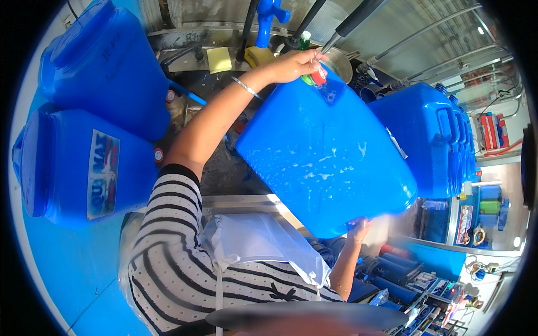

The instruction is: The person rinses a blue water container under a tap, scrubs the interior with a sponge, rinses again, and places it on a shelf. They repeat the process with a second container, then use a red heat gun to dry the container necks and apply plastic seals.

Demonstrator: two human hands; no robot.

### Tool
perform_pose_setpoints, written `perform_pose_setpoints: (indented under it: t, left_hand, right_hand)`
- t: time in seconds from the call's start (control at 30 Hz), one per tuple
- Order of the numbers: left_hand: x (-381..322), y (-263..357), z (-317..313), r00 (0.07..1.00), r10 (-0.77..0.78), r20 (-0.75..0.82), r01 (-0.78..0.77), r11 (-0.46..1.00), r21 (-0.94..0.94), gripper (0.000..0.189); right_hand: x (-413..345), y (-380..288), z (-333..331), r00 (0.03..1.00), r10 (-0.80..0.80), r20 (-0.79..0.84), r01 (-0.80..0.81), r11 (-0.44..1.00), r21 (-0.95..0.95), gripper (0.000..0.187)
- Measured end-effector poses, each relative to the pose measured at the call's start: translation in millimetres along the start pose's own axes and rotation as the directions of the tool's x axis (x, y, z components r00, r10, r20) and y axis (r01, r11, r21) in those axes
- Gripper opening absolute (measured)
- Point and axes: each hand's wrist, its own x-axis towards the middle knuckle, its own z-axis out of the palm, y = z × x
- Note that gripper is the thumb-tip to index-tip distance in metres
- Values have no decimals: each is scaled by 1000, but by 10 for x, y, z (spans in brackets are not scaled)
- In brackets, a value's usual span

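A big blue plastic water container (319, 147) is tilted in front of me, with foamy drops on its wall. At its upper corner my left hand (296, 66) has bent fingers beside the red-faced spigot (319, 76) and the tip of a metal spout (330, 44); whether they grip the spout or the container cannot be told. Water wets that corner. My right hand (359, 229) holds the container's lower edge, its fingers partly hidden beneath it. Behind the container lies a dark wet sink basin (227, 176).
Two lidded blue containers (113, 71) (126, 168) stand at the left. More blue containers (416, 138) line the right side. A blue tap (265, 23), a yellow sponge (219, 59), a green bottle (304, 40) and a metal pan (338, 63) are at the back.
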Motion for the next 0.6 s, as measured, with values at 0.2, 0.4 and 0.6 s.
perform_pose_setpoints:
  t: [0.2, 0.4, 0.6]
  left_hand:
    - [-14, -65, 126, 964, 237, -120, -148, 855, 497, 61]
    - [26, -63, -3, 999, 33, -43, -23, 973, 231, 41]
    - [-42, -116, 98, 961, 256, -104, -163, 829, 536, 40]
  right_hand:
    - [-23, -78, 98, 1000, 31, -2, -31, 999, -20, 17]
    - [15, -40, 49, 998, 14, 61, -16, 999, 30, 22]
    - [51, 7, -17, 995, -9, 101, 5, 999, 42, 33]
